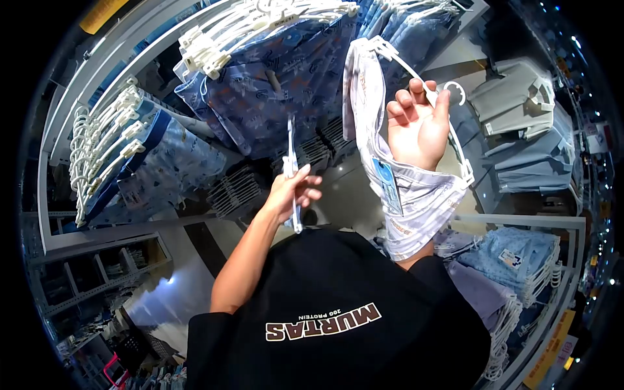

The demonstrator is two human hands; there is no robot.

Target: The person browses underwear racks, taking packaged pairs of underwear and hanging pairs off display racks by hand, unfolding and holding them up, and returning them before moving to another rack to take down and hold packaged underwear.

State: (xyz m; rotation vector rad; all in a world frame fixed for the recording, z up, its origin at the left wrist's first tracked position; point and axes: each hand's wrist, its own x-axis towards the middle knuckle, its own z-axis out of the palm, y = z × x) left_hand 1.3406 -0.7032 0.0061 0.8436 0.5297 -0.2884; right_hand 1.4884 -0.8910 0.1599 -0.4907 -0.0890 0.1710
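Note:
My right hand [419,127] is raised palm up, thumb and fingers curled around the bar of a white plastic clip hanger [457,146]. Pale patterned shorts [422,195] hang from that hanger's clips, a blue tag [388,185] on their front. The cloth covers my right wrist and forearm. Lower and to the left, my left hand [292,194] grips a narrow white hanger [292,153] seen nearly edge-on, with nothing visibly clipped to it. Just beyond that hanger hang dark blue printed shorts [266,97] on the rack.
Light blue printed shorts [169,159] fill a rail at left. Grey garments [513,101] hang at far right. Blue shorts [513,253] and purple garments [478,286] hang at lower right. A white rack frame [45,208] borders the left side.

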